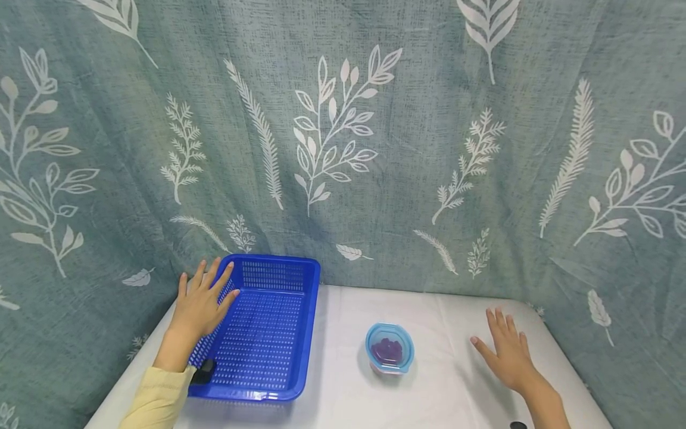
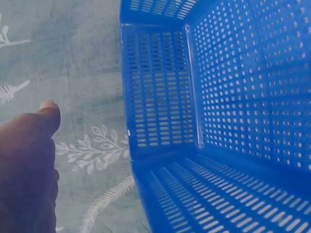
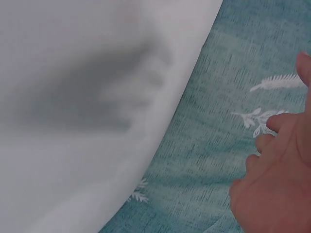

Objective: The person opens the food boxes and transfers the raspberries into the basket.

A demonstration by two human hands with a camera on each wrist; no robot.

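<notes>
A blue perforated plastic basket (image 1: pixel 312 333) stands at the left of the white table. Over its left rim is my left hand (image 1: pixel 199 307), fingers spread and holding nothing; whether it touches the rim I cannot tell. In the left wrist view the basket's wall (image 2: pixel 158 92) lies beside the left hand (image 2: pixel 29 160). Near the middle stands a small round tub (image 1: pixel 390 348) with a light blue lid and something purple showing through. To the right, my right hand (image 1: pixel 509 354) hovers over the table with straight fingers. The right wrist view shows that hand (image 3: pixel 277 179) holding nothing.
A white cloth (image 1: pixel 343 369) covers the table. Green leaf-patterned fabric (image 1: pixel 343 149) hangs behind it and along both sides. A dark wrist strap piece (image 1: pixel 204 372) is at the left wrist, and a small black object (image 1: pixel 518 425) is by the right one.
</notes>
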